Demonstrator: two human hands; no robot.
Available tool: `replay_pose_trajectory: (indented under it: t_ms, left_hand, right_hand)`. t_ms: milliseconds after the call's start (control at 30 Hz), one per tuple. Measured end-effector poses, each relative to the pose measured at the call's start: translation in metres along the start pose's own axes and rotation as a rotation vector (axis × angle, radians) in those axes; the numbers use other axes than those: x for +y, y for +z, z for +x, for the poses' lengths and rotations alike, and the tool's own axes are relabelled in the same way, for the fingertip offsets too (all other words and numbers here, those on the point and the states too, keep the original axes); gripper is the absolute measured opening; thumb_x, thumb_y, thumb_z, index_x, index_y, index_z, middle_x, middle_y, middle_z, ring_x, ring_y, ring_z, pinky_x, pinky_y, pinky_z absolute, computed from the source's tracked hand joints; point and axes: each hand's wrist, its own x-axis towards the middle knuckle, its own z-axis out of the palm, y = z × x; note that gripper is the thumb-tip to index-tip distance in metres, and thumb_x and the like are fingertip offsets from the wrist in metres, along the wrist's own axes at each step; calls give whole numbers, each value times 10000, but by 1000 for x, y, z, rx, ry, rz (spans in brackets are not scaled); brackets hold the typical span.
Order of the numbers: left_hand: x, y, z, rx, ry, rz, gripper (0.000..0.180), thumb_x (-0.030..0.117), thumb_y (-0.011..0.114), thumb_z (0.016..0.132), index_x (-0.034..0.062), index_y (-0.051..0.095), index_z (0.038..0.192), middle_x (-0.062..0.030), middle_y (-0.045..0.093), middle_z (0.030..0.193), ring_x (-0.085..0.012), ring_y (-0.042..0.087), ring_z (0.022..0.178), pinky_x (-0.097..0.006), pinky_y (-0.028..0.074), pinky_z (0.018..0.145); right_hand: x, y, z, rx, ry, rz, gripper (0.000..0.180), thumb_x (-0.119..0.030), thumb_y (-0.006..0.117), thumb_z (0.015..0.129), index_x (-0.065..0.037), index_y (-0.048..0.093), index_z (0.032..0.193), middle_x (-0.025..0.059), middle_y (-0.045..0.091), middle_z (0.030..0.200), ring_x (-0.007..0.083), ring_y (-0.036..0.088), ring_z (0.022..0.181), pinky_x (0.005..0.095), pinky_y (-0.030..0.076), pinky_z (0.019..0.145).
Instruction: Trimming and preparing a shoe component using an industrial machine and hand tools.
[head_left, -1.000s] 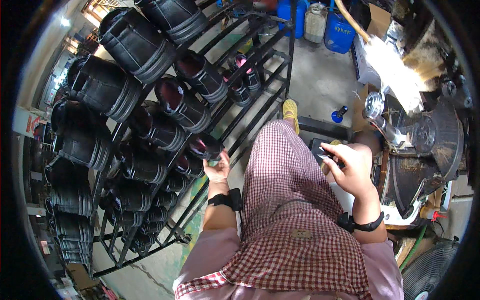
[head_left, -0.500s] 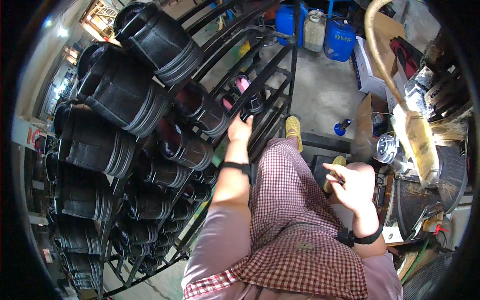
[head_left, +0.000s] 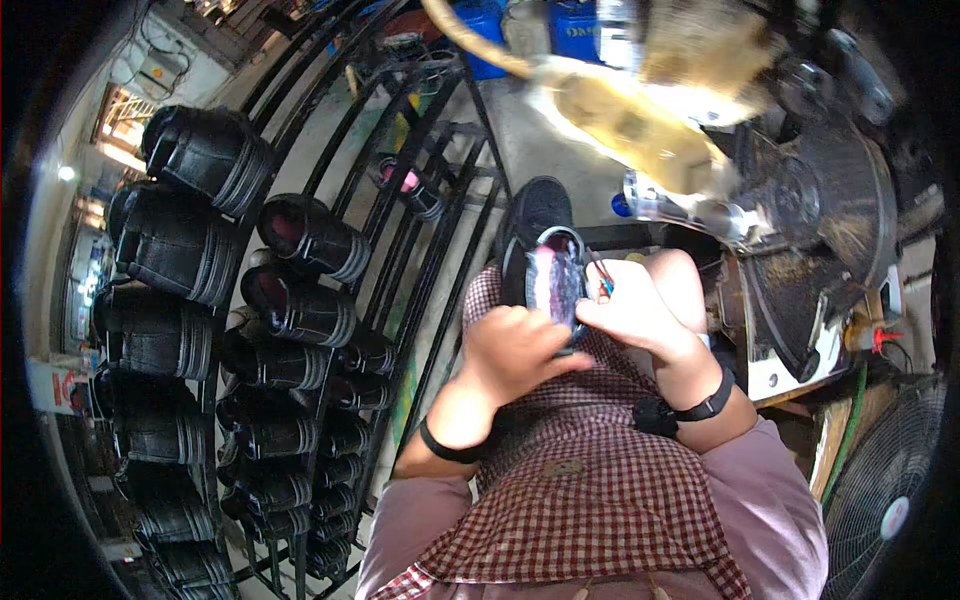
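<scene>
Two black shoes are together above my lap. One dark shoe (head_left: 543, 208) points away from me; the nearer black shoe (head_left: 557, 285) shows its opening and a pinkish lining. My left hand (head_left: 515, 350) is curled over the near end of the shoes, slightly smeared by motion, its thumb sticking out to the right. At the nearer shoe's right side, my right hand (head_left: 640, 310) closes with thumb and fingers on its edge. A small thin item with a bluish end (head_left: 604, 282) shows by the right fingers; its kind is unclear.
On the left, a black metal rack (head_left: 400, 270) carries several rows of black shoes (head_left: 300, 310). At right stands a dark machine (head_left: 830, 220), with a yellowish hanging hose end (head_left: 640, 125) before it. A fan (head_left: 885, 520) is lower right; blue drums (head_left: 577, 32) stand far back.
My left hand has come from the rack to my lap, bringing black shoes. My right hand has moved left onto one of them. The view has shifted toward the right.
</scene>
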Motion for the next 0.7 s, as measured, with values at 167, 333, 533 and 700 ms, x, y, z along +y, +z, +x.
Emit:
replay_pose_trajectory:
  t_ms: [167, 333, 533, 700]
  left_hand:
    - [19, 31, -19, 649, -789, -1590, 646, 288, 493, 870, 81, 253, 1433, -119, 292, 1472, -245, 347, 1303, -380, 238, 1102]
    - [39, 29, 4, 804, -533, -1458, 842, 328, 533, 822, 75, 89, 1491, -131, 164, 1526, -298, 263, 1363, -436, 230, 1112]
    - [29, 1, 71, 665, -476, -567, 706, 196, 556, 890, 27, 186, 1466, -181, 201, 1504, -300, 284, 1354, -419, 250, 1096]
    - [-52, 5, 105, 218, 95, 78, 527, 153, 558, 908, -28, 365, 1364, -150, 476, 1309, -226, 504, 1159, -350, 434, 956]
  right_hand:
    - [4, -23, -32, -6, 93, 299, 267, -105, 677, 720, -121, 420, 648, -84, 382, 618, 22, 337, 593, 222, 303, 526]
    - [14, -42, -34, 131, 96, 430, 122, -145, 568, 913, -40, 576, 850, 28, 599, 738, 77, 539, 616, 226, 402, 571]
    - [19, -105, 9, 462, -38, 534, 326, -331, 538, 939, -10, 575, 901, 117, 672, 817, 197, 684, 677, 259, 438, 481]
    - [17, -115, -1, 185, -40, 577, 279, -264, 597, 894, 8, 587, 957, 104, 670, 879, 148, 663, 830, 236, 445, 566]
